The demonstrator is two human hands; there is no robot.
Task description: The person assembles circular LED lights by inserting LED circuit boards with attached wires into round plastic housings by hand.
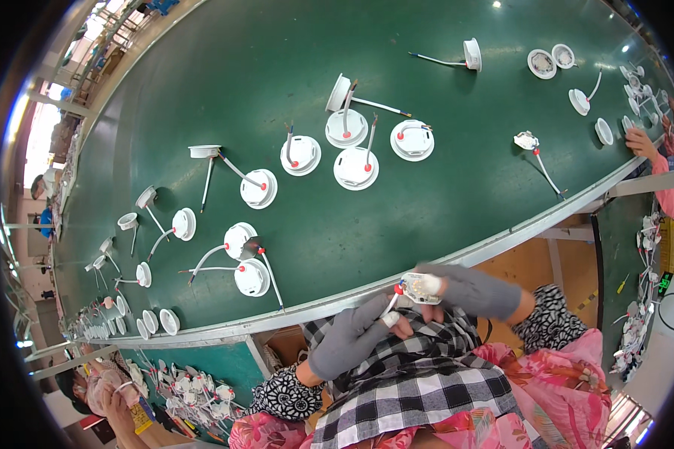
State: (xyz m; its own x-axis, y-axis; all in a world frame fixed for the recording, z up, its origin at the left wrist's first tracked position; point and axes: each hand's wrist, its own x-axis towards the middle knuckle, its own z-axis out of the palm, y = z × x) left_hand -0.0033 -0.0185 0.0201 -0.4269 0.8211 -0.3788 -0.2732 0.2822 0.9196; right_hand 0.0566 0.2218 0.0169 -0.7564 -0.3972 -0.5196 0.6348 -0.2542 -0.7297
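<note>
Head view: green table (442,217) sweeps across twelve o'clock!
Left hand (350,335) at six o'clock, can't tell its grip; right hand (478,290) at four, pinching a white module (415,287) beside the near edge, its cord (391,304) dropping toward seven.

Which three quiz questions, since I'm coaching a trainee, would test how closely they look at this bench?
1. Multiple choice: what colour are the worn gloves? A) blue B) grey C) pink

2. True or false: the circuit board held by the right hand has a red fitting at its left side.

3. Short answer: from the lone circuit module on the right of the green tabletop, does the cable run toward or away from the metal near edge?

Key: 1. B; 2. True; 3. Toward.
</note>
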